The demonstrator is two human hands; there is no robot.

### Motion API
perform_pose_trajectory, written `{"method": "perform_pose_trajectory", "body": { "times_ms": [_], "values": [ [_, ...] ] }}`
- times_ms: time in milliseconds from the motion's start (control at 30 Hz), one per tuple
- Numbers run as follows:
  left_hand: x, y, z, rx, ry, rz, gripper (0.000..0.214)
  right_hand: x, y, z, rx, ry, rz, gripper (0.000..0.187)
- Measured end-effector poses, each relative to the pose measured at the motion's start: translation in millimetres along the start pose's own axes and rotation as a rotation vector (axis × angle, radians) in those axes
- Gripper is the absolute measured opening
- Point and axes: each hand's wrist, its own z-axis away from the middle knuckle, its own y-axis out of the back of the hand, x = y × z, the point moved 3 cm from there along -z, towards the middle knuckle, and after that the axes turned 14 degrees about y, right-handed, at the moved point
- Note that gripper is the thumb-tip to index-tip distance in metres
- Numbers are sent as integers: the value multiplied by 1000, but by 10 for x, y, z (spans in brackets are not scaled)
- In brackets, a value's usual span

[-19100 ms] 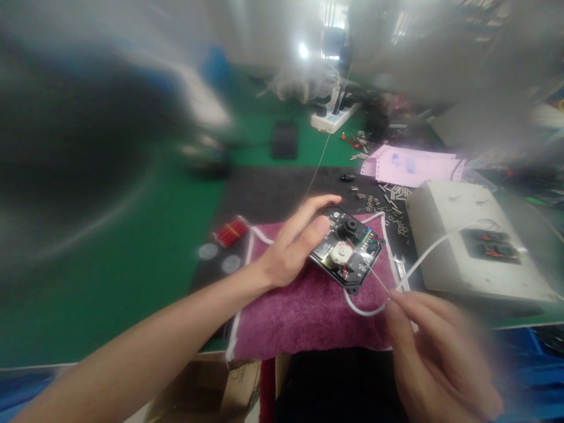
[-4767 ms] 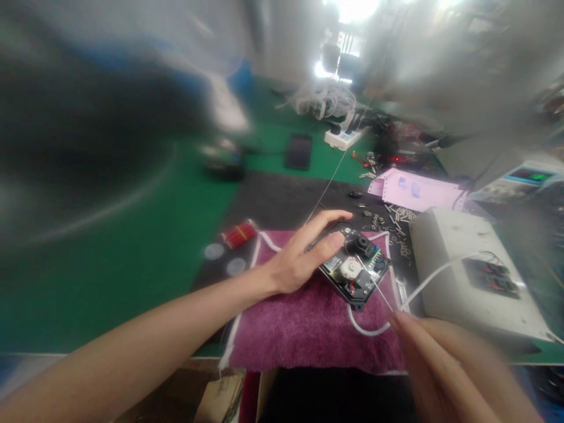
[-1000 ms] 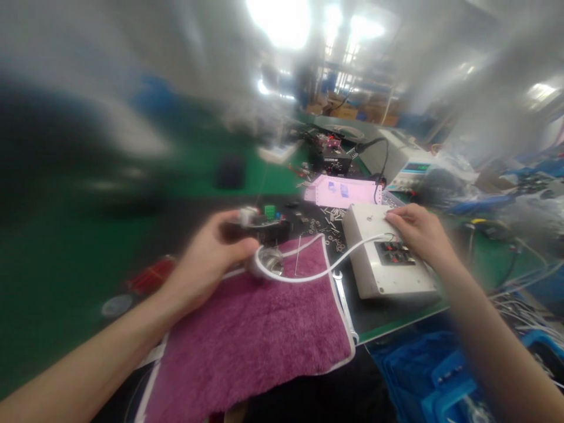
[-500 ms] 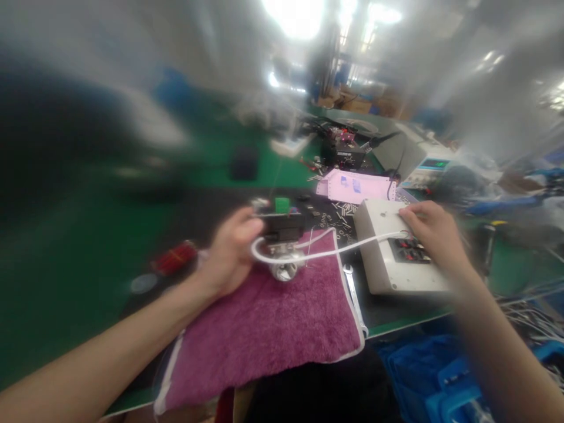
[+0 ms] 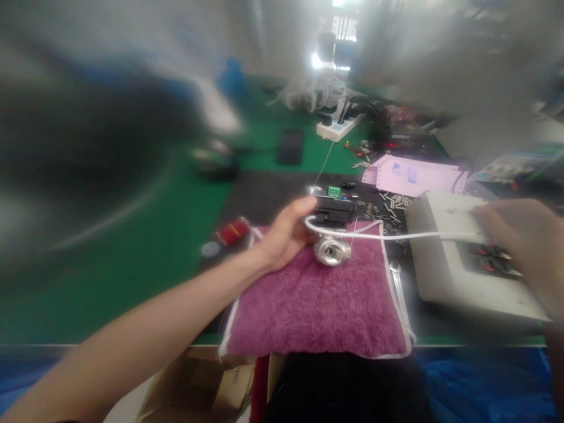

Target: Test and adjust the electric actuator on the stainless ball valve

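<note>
My left hand (image 5: 286, 235) grips a black device (image 5: 333, 210) with a small green circuit board on top and a shiny round metal part (image 5: 331, 252) hanging under it, held edge-up just above the far edge of a purple towel (image 5: 321, 305). A white cable (image 5: 396, 236) runs from the device to the right. My right hand (image 5: 520, 241) is smeared by motion and rests on top of a white box (image 5: 440, 276) beside its red and black terminals.
Several small screws and metal pins (image 5: 388, 205) lie on the black mat behind the towel. A wrench (image 5: 399, 285) lies right of the towel. Pink paper (image 5: 414, 175), a power strip (image 5: 337, 126), a dark phone (image 5: 289, 147) and a red bundle (image 5: 232, 230) sit on the green table.
The device has gone from lying flat under my left hand to being lifted and turned on edge. My right hand left the thin wire and moved onto the white box.
</note>
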Motion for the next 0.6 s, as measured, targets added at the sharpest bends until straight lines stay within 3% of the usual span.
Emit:
{"method": "perform_pose_trajectory", "body": {
  "times_ms": [200, 600],
  "values": [
    [-23, 17, -18, -35, -20, 17, 49, -61, 50, -21, -138, -37, 36, 53],
    [-10, -13, -13, -63, -27, 10, 50, -94, 48, -11, -115, -31, 10, 48]
  ]
}}
